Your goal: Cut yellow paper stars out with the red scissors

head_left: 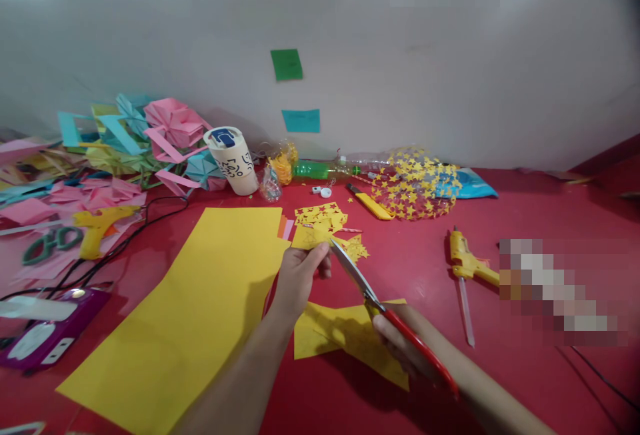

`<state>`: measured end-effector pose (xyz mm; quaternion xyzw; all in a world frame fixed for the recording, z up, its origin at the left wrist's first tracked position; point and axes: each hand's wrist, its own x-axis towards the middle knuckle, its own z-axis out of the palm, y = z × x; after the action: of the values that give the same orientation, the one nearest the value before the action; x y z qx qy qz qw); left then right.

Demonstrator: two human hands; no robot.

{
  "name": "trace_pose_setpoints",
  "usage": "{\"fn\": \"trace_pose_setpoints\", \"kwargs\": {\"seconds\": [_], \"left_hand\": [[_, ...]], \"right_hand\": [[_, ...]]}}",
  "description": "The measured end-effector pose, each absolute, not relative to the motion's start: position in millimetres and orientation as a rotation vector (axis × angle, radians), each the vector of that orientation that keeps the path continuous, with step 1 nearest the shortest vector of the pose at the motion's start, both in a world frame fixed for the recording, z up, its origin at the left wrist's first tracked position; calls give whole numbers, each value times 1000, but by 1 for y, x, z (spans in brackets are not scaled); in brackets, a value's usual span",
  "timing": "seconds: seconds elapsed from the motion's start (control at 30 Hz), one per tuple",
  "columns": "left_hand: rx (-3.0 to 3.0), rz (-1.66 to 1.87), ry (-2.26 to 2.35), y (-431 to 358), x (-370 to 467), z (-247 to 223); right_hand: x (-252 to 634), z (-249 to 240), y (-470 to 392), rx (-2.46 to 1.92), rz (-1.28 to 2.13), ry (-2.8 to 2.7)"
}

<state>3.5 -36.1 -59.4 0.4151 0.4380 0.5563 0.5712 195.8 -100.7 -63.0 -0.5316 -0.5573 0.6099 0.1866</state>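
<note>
Between the thumb and fingers of my left hand (303,278) is a small piece of yellow paper (306,237) with faint drawn lines. My right hand (397,335) grips red-handled scissors (357,275), whose blades point up and left. Their tips meet the paper's right edge, close to my left thumb. Below my hands lies a creased yellow sheet (345,331), partly in shadow. Just beyond the held piece are yellow scraps with star-shaped cutouts (323,216). A large yellow sheet (200,301) spreads to the left of my left forearm.
Across the back stand a white tumbler (233,161), a green plastic bottle (313,169), a yellow cutter knife (373,203) and a star-covered clear ball (415,185). Glue guns (463,258) lie on both sides. Folded paper shapes (173,128), green-handled scissors (53,245) and a purple power strip (55,328) fill the left.
</note>
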Motion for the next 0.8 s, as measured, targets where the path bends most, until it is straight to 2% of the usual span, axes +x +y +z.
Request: {"fn": "trace_pose_setpoints", "kwargs": {"seconds": [0.8], "left_hand": [[975,1292,1030,-36,1,-57]], "right_hand": [[196,-63,-98,-1575,1681,-1625]]}}
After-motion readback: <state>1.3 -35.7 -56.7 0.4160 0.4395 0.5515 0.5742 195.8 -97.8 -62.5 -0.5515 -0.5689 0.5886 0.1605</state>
